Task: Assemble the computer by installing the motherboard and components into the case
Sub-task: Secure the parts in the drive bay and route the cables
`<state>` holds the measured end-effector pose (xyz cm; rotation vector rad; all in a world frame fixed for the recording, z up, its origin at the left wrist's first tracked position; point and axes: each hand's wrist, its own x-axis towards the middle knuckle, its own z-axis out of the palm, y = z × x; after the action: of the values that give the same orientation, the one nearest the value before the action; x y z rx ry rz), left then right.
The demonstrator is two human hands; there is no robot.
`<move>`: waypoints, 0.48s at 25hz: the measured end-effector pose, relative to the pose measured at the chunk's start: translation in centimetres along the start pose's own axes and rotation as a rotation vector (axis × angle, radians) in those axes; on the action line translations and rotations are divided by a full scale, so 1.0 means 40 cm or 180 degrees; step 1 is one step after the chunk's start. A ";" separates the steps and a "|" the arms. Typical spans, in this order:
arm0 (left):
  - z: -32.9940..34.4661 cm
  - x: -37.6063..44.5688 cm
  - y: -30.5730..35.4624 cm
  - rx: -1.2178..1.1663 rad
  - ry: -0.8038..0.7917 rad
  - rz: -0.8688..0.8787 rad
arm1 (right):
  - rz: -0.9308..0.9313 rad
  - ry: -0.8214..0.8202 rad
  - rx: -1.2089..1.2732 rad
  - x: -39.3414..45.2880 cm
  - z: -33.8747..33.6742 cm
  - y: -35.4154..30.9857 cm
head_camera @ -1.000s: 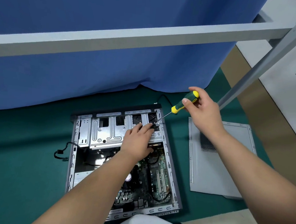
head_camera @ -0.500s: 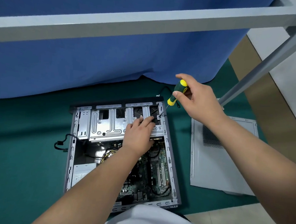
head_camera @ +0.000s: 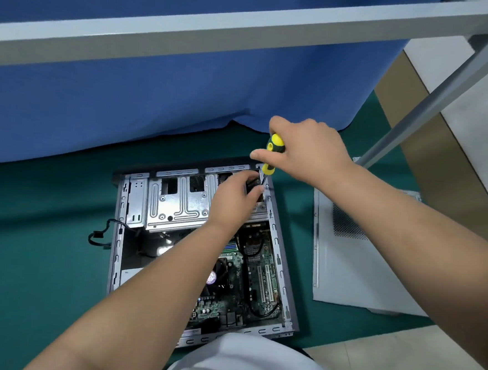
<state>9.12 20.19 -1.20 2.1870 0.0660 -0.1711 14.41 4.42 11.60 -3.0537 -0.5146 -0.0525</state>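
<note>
Head view: right hand fingers clamped on screwdriver, left hand fingers relaxed on drive cage.

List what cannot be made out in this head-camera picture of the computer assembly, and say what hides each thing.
- Screwdriver tip and any screw: head view, hidden behind the left hand's fingers.
- Motherboard left part: covered by the left forearm.
- Case near edge: hidden by the white garment.
- Side panel far corner: behind the right forearm.
- Board labels: too small to read.
</note>
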 end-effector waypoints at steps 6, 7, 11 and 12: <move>-0.005 0.064 0.048 -0.0164 -0.0051 -0.0006 | -0.0257 -0.0590 0.0022 0.028 -0.053 -0.012; -0.017 0.075 0.042 -0.0081 -0.0159 0.0104 | -0.0545 -0.0867 0.0324 0.036 -0.073 0.002; -0.060 0.101 0.038 -0.0028 -0.0943 0.0336 | -0.0640 -0.0944 0.0099 0.046 -0.120 0.006; -0.059 0.104 0.042 -0.0116 -0.0976 0.0294 | -0.0407 -0.0741 -0.0215 0.049 -0.108 -0.006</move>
<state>13.66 21.04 0.90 2.0988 -0.2024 -0.4463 16.06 5.10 15.99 -3.1056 -0.7356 0.2903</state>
